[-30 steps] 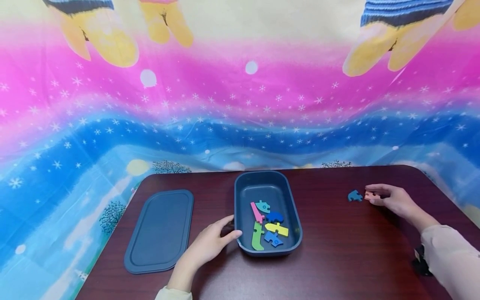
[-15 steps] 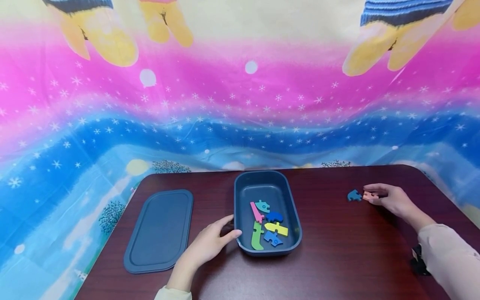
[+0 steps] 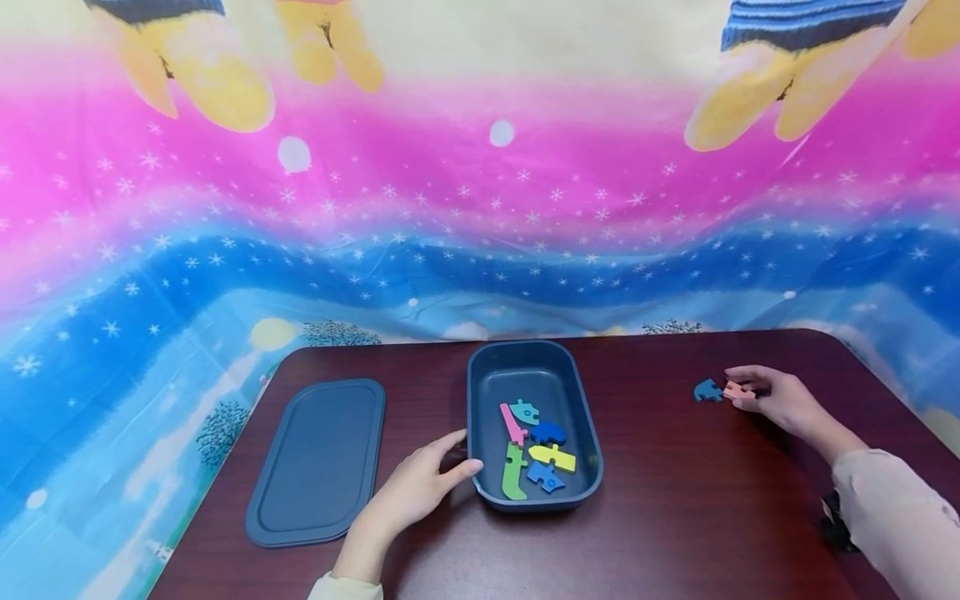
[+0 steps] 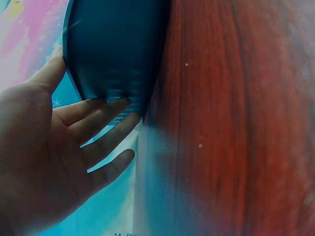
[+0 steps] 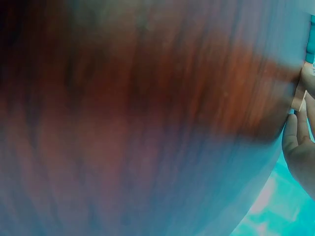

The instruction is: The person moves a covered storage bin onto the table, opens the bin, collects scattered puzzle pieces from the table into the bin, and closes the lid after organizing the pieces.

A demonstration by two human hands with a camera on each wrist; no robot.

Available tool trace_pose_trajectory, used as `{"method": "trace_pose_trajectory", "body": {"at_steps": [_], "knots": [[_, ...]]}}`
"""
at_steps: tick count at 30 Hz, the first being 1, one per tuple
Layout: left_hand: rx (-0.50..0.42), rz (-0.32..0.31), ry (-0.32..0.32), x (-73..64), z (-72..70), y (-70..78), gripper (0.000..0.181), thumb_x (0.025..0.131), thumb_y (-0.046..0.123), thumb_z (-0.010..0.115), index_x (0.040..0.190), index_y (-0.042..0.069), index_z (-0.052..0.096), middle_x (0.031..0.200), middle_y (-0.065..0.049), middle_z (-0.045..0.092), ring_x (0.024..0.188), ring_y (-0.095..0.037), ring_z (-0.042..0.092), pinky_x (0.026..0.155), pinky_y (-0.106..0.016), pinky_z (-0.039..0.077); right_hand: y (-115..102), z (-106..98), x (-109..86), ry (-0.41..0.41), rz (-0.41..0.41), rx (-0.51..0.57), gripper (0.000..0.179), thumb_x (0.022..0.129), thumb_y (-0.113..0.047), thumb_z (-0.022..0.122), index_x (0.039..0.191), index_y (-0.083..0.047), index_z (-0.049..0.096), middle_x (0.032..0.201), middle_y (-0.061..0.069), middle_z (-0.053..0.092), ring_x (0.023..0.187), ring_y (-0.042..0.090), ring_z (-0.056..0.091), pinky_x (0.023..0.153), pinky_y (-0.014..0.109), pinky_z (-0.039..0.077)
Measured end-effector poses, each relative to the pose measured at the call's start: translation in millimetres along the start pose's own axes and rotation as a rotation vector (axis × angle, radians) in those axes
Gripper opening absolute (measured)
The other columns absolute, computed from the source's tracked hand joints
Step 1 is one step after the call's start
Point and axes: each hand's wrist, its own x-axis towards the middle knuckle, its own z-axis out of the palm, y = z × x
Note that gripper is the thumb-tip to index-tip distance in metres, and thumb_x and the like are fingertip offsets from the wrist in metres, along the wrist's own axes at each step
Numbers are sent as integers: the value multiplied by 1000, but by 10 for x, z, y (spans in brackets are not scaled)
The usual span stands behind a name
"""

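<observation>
My left hand (image 3: 422, 479) rests against the near left side of a dark blue-grey box (image 3: 587, 417). Its thumb lies at the rim, and in the left wrist view nearly straight fingertips (image 4: 129, 102) touch the outer wall. Inside the box lie pink (image 3: 513, 424), teal (image 3: 525, 412), dark blue (image 3: 548, 433), yellow (image 3: 552, 457), green (image 3: 513, 472) and blue puzzle pieces (image 3: 546, 477). At the right, my right hand (image 3: 783, 398) pinches an orange puzzle piece (image 3: 737, 391) at a dark teal puzzle piece (image 3: 707, 390), their edges meeting. The right wrist view shows only part of that hand at its edge.
A flat dark blue-grey lid (image 3: 318, 462) lies left of the box on the dark red-brown wooden table (image 3: 660, 517). Behind the table hangs a colourful printed cloth (image 3: 450, 208).
My right hand has shifted slightly left with the orange puzzle piece, closing the gap to the dark teal one. The left hand and the box have stayed put.
</observation>
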Motion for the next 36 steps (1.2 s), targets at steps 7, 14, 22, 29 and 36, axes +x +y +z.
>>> {"method": "trace_pose_trajectory", "body": {"at_steps": [7, 14, 22, 29, 36], "knots": [[1, 9, -6, 2, 16, -1, 68, 94, 58, 58, 148, 18, 48, 141, -6, 55, 131, -30, 50, 102, -57, 42, 42, -5, -7, 26, -2, -25, 47, 94, -12, 69, 133, 10, 54, 121, 36, 57, 104, 45, 56, 78, 42, 50], [-4, 1, -3, 5, 18, -9, 68, 94, 58, 58, 148, 19, 48, 142, -6, 54, 132, -30, 49, 103, -57, 41, 40, 4, -23, 46, -3, -33, 44, 93, -12, 70, 130, 9, 58, 118, 33, 60, 102, 43, 58, 75, 35, 49], [-4, -8, -1, -5, 5, -7, 68, 94, 59, 58, 148, 19, 48, 143, -6, 54, 133, -31, 48, 103, -58, 40, -38, -10, -56, 59, -18, -36, 44, 95, -15, 69, 131, 8, 57, 120, 33, 59, 104, 45, 57, 78, 47, 51], [-7, -6, 3, -20, 0, -15, 68, 93, 59, 58, 148, 19, 48, 143, -7, 54, 133, -31, 47, 104, -58, 40, -116, 7, -80, 69, -33, -37, 42, 95, -16, 68, 130, 5, 59, 117, 30, 62, 101, 41, 59, 70, 27, 51], [-7, 0, -2, -14, 1, -9, 68, 94, 59, 57, 148, 19, 48, 142, -6, 54, 132, -31, 49, 103, -58, 41, -188, 10, -134, 124, -101, -36, 34, 95, -11, 68, 126, 3, 64, 113, 28, 66, 93, 27, 66, 66, 11, 47]]}}
